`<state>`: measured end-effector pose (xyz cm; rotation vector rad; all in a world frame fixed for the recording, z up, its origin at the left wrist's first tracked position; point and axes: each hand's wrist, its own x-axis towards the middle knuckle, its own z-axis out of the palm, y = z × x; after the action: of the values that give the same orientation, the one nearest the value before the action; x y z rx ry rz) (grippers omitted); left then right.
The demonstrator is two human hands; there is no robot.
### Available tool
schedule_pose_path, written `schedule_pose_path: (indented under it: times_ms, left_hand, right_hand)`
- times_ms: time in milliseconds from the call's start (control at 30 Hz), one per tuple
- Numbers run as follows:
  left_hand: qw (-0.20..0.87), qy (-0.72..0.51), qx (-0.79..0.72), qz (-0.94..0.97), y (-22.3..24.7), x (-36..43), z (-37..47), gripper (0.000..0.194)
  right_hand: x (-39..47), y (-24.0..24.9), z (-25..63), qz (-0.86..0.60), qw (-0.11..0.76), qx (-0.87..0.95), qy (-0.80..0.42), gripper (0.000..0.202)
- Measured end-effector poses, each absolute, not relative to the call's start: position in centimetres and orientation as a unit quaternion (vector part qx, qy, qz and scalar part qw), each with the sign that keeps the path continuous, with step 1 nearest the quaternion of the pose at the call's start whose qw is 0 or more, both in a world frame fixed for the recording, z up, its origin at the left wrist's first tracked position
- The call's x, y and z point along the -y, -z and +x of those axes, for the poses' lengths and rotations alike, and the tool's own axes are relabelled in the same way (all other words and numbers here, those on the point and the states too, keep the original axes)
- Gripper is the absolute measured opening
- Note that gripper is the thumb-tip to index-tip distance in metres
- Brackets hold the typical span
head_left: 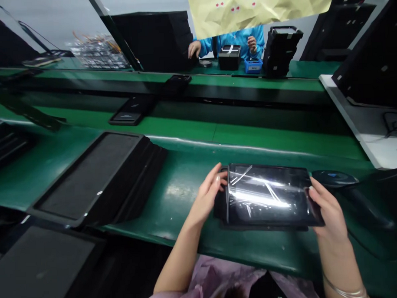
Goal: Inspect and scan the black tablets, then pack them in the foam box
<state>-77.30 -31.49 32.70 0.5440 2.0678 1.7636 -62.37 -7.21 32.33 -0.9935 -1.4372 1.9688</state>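
A glossy black tablet-like panel [268, 194] with bright reflections lies across both hands, tilted toward me. Behind and under it, a dark tray or holder [220, 207] sticks out at the left and along the bottom edge. At the panel's left edge, my left hand [206, 192] has its fingers bent inward; how far they reach round the tray is hidden. My right hand [329, 209] grips the right edge, thumb on the front face and the other fingers mostly out of sight. Just beyond the right hand sits a black handheld scanner [334, 178] on the green bench.
Stacked black trays [88, 174] stand to the left. Across the green bench [176, 184] runs a line carrying black trays [128, 114]. Opposite, a person in blue sleeves [208, 45] sits by a tray stack [282, 50] and blue bin [253, 66]. A white ledge [357, 121] borders the right.
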Motion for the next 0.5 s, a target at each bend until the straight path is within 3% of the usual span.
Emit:
schedule_pose_path:
  times_ms: [100, 167, 500]
  left_hand:
    - [0.308, -0.727, -0.575, 0.217, -36.1, 31.5, -73.5, 0.062]
    - [0.336, -0.75, -0.51, 0.254, -38.4, 31.2, -71.7, 0.056]
    - [0.224, -0.72, -0.535, 0.38, -42.4, 30.2, -70.4, 0.05]
  right_hand:
    - [7.4, -32.1, -61.8, -0.368, 0.301, 0.486, -0.733, 0.048]
    - [7.6, -31.9, -61.6, -0.358, 0.31, 0.496, -0.728, 0.042]
    - [8.0, -31.2, -61.3, -0.344, 0.285, 0.547, -0.708, 0.031]
